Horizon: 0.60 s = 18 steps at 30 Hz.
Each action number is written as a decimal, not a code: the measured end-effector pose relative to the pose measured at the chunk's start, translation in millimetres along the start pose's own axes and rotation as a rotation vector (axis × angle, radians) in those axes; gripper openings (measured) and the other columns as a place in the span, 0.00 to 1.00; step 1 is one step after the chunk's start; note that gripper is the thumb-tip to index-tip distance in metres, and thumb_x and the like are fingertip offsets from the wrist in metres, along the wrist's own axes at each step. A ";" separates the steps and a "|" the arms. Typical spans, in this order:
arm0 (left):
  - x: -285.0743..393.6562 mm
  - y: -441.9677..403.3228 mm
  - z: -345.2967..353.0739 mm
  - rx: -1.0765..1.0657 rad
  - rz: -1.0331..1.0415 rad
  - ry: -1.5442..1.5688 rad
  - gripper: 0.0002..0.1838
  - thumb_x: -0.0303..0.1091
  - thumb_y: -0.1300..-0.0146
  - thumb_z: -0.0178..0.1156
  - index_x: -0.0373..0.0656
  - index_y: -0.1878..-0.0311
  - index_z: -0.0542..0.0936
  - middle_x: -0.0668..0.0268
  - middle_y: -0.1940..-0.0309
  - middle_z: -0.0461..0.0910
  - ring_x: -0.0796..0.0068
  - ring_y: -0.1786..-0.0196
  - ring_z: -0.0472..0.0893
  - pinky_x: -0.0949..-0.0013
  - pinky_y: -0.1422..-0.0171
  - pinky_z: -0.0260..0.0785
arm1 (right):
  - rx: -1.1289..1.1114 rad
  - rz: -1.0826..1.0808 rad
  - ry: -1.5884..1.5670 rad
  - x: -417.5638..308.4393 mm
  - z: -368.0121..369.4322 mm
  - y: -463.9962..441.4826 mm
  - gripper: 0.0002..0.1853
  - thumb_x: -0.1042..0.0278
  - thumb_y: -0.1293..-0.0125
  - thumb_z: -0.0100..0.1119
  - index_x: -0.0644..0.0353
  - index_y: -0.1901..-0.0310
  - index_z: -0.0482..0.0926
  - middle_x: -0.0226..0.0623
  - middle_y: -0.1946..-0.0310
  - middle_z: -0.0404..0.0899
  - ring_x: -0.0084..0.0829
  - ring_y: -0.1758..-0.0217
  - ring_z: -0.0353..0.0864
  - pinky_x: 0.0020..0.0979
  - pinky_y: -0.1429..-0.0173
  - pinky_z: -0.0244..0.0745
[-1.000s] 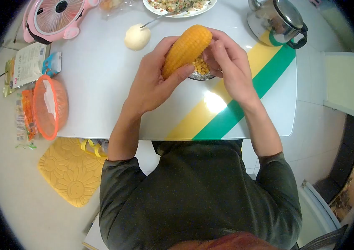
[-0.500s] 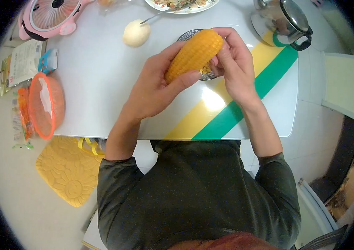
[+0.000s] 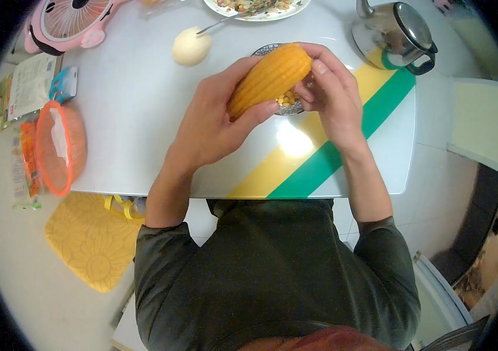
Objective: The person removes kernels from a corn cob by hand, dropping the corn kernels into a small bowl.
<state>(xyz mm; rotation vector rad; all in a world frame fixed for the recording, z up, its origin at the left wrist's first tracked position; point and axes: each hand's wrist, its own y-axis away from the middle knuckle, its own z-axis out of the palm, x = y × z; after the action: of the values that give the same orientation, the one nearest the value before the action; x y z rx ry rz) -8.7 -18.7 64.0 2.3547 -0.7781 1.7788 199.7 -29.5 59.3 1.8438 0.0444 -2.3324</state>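
Observation:
A yellow corn cob (image 3: 269,79) is held aslant over a patterned bowl (image 3: 287,111), its upper end toward the right. My left hand (image 3: 216,111) wraps around the lower left part, with the thumb along the near side. At the upper right end, the thumb and fingers of my right hand (image 3: 334,88) press on the cob; its other fingers curl beneath. Loose corn kernels (image 3: 287,98) lie in the bowl, which is partly hidden behind the cob and hands.
A steamed bun (image 3: 191,47) sits left of the bowl, near a plate of food (image 3: 287,13) with a metal utensil. A metal kettle (image 3: 398,32) stands at the right. Along the left are a pink fan (image 3: 93,38), an orange basket (image 3: 77,146) and several packages (image 3: 33,85).
The cob has turned slightly in my hands, and grooves between its rows show more clearly. My right fingers have shifted a little at its end. The whole view has moved slightly.

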 end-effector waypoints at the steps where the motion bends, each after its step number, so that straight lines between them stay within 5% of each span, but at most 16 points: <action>1: 0.4 0.4 0.1 0.000 -0.004 -0.008 0.27 0.39 0.34 0.70 0.33 0.37 0.76 0.50 0.60 0.83 0.60 0.61 0.83 0.63 0.51 0.75 | -0.002 -0.007 0.004 0.5 -0.5 0.2 0.20 0.58 0.19 0.45 0.60 0.36 0.76 0.22 0.72 0.72 0.11 0.72 0.60 0.17 0.70 0.53; 5: 2.4 3.4 1.1 0.016 -0.007 -0.037 0.27 0.38 0.34 0.69 0.32 0.37 0.76 0.49 0.60 0.83 0.57 0.60 0.83 0.62 0.50 0.76 | -0.033 -0.003 0.083 -4.7 -1.9 1.5 0.24 0.55 0.20 0.43 0.64 0.35 0.74 0.23 0.71 0.69 0.14 0.73 0.60 0.19 0.70 0.53; 8: 5.7 3.5 -5.1 -0.055 -0.066 -0.060 0.29 0.34 0.34 0.71 0.31 0.34 0.74 0.56 0.49 0.85 0.70 0.46 0.83 0.66 0.38 0.74 | -0.023 -0.009 0.121 -5.2 -0.5 1.8 0.23 0.56 0.20 0.42 0.63 0.36 0.74 0.22 0.71 0.68 0.13 0.73 0.59 0.19 0.71 0.52; 18: 3.4 3.9 -2.3 -0.057 -0.085 -0.064 0.29 0.34 0.34 0.71 0.32 0.34 0.74 0.56 0.50 0.85 0.69 0.47 0.83 0.66 0.40 0.75 | -0.031 -0.056 0.114 1.6 -0.7 2.1 0.18 0.65 0.18 0.40 0.66 0.38 0.74 0.24 0.60 0.75 0.12 0.63 0.67 0.19 0.59 0.65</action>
<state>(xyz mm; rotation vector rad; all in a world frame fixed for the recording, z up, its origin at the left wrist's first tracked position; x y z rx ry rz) -11.8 -22.4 67.0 2.3814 -0.7155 1.6339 200.3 -31.7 57.8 1.9829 0.1480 -2.2463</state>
